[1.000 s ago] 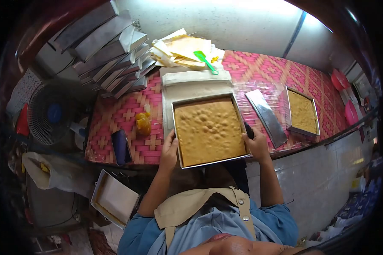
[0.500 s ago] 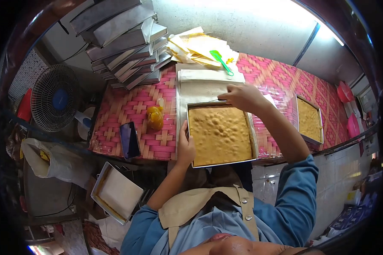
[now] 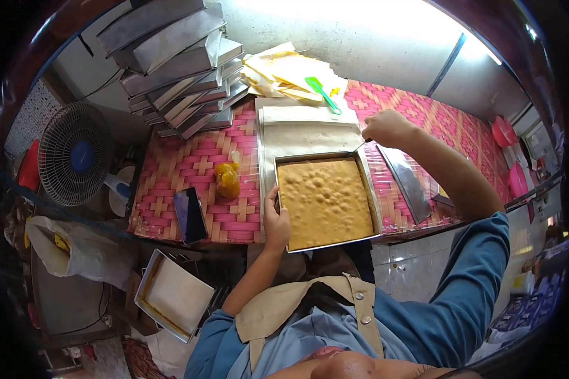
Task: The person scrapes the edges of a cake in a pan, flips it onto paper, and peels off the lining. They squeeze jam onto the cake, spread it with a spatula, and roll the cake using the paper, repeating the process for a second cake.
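Observation:
A square metal pan holds a golden-brown sponge cake with a bubbled top, close to my body at the table's near edge. My left hand grips the pan's left wall, thumb toward the cake and fingers outside. Beyond the far right corner, my right hand is closed around a thin tool, whose narrow end reaches that corner. Its handle is mostly hidden in my fingers. Beige paper sheets lie under and behind the pan.
Stacked metal pans stand at the back left, near used papers and a green spatula. A yellow-orange bag and a phone lie left. A metal piece is at right; a paper-lined pan sits lower left.
My right hand has moved right, from the pan's far edge to beyond its far right corner. A long metal surface now shows at right, and the cake pan there is mostly out of sight.

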